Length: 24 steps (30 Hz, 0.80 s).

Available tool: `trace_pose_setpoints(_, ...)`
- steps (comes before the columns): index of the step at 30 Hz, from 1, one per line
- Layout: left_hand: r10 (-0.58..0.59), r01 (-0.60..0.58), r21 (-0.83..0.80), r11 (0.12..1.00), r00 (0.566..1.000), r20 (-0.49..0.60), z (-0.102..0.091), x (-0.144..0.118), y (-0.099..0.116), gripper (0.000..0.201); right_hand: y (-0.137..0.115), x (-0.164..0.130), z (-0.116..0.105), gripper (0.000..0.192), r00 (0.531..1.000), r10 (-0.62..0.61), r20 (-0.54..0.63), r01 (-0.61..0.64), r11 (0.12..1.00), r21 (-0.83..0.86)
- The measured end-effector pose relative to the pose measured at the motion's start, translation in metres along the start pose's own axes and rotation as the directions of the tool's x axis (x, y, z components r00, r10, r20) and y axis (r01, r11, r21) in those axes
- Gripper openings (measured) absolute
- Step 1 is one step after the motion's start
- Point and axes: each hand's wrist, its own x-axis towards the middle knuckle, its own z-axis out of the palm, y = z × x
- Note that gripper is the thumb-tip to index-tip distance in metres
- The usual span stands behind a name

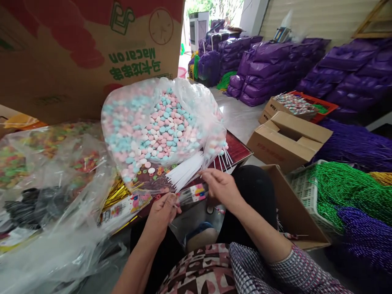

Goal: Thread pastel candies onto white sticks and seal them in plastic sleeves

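My left hand (165,211) is closed in a pinch at the table's front edge; a thin pale stick end shows just below it, but what the fingers grip is unclear. Between my hands lies a clear plastic packet (191,194) with a colourful printed end. My right hand (222,187) is closed too, fingertips together beside a fanned bundle of white sticks (186,171); anything inside them is too small to name. Behind the sticks, a big clear bag (122,110) spills pink, blue and white candies (168,126). Small ring candies (155,177) lie scattered near the sticks.
A large cardboard box (76,81) stands at the back left. Left are bags of ring candies (87,161), gold twist ties (118,192) and printed packets (125,208). An open carton (298,208) sits right of my knee, near a crate (303,188) of green bead strings (333,183).
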Motion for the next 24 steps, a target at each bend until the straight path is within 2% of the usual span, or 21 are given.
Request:
trace_pose_setpoints(2,0.006,-0.012,-0.07,0.997,0.996,-0.084,-0.003,0.001,0.002,0.05,-0.004,0.012,-0.025,0.042,0.992,-0.011,-0.128,0.001,0.997,-0.081)
trace_pose_setpoints(4,0.006,-0.019,-0.118,0.993,0.993,-0.115,-0.005,0.002,0.004,0.049,-0.007,0.028,-0.05,0.042,0.964,-0.109,-0.242,0.03,0.951,-0.309)
trace_pose_setpoints(5,0.011,-0.028,-0.139,0.99,0.993,-0.12,-0.005,0.003,0.005,0.048,-0.007,0.037,-0.06,0.04,0.961,-0.14,-0.24,0.014,0.887,-0.462)
trace_pose_setpoints(7,0.025,-0.046,-0.177,0.983,0.992,-0.12,-0.003,0.003,0.006,0.048,-0.006,0.053,-0.073,0.041,0.979,-0.083,-0.184,-0.077,0.69,-0.72)
trace_pose_setpoints(9,0.036,-0.061,-0.208,0.976,0.992,-0.123,0.0,0.002,0.005,0.047,-0.002,0.065,-0.075,0.041,0.99,0.028,-0.14,-0.133,0.527,-0.84)
trace_pose_setpoints(11,0.035,-0.065,-0.224,0.972,0.991,-0.132,0.001,0.002,0.004,0.045,0.004,0.073,-0.072,0.036,0.988,0.087,-0.127,-0.153,0.481,-0.863)
trace_pose_setpoints(15,0.02,-0.047,-0.219,0.975,0.992,-0.122,-0.006,0.002,0.001,0.042,0.013,0.082,-0.072,0.027,0.982,0.09,-0.163,-0.186,0.555,-0.811)
trace_pose_setpoints(20,0.026,-0.064,-0.304,0.951,0.992,-0.126,-0.01,0.003,0.003,0.044,0.011,0.079,-0.086,0.035,0.97,0.103,-0.22,-0.22,0.756,-0.617)
trace_pose_setpoints(24,0.049,-0.079,-0.36,0.93,0.995,-0.091,-0.006,0.003,0.005,0.043,0.007,0.062,-0.092,0.042,0.954,0.051,-0.296,-0.177,0.892,-0.416)
